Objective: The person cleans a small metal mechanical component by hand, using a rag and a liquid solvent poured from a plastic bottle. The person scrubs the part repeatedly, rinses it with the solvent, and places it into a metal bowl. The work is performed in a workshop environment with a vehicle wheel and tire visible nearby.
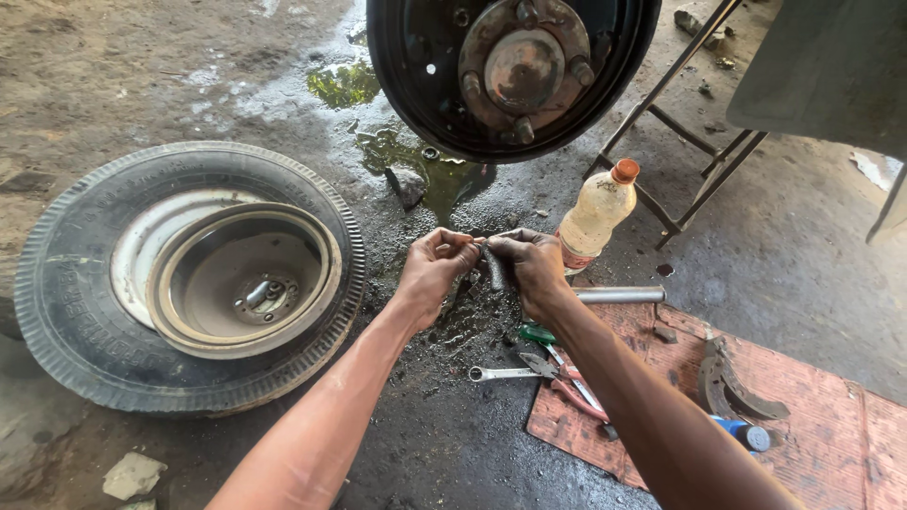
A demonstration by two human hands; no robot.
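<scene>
Grey metal part (493, 267) pinched by left hand (436, 267) and right hand (531, 269) | tyre (189, 274) left | mat (812, 425) edge right

Two bare forearms enter from the near edge, with no sleeves, gloves, watch or bands in sight. The left hand (436, 263) and right hand (531, 266) are both smeared with dark grease, heaviest over the knuckles and fingers (460, 247). The forearms are lean, with tendons and veins standing out along their length, and carry a dull film of grime toward the wrists. Fingernails are too small and too dirty to make out. Nothing of the person above the forearms appears.
</scene>
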